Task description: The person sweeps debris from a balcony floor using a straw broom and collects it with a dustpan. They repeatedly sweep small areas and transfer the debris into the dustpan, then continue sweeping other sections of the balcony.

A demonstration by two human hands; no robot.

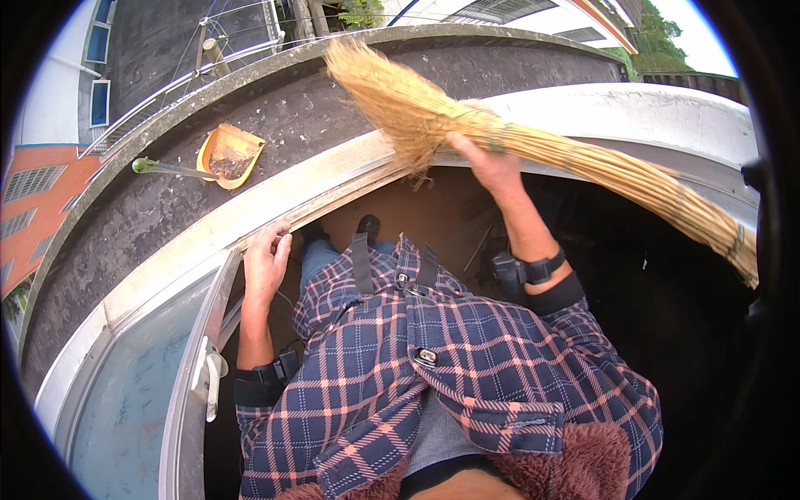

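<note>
My right hand (492,162) grips a straw broom (583,162) partway along its bound bundle. The bushy head points up and left over the dark concrete ledge (292,117); the tail runs to the right edge of the view. My left hand (267,262) rests with fingers curled on the pale metal window frame (250,212). An orange dustpan (229,154) with dirt in it and a green handle lies on the ledge, well left of the broom head.
An opened window sash with a glass pane (125,408) and a white handle (208,379) hangs at lower left. Beyond the ledge are a metal railing (167,87), rooftops and trees. My plaid shirt fills the lower middle.
</note>
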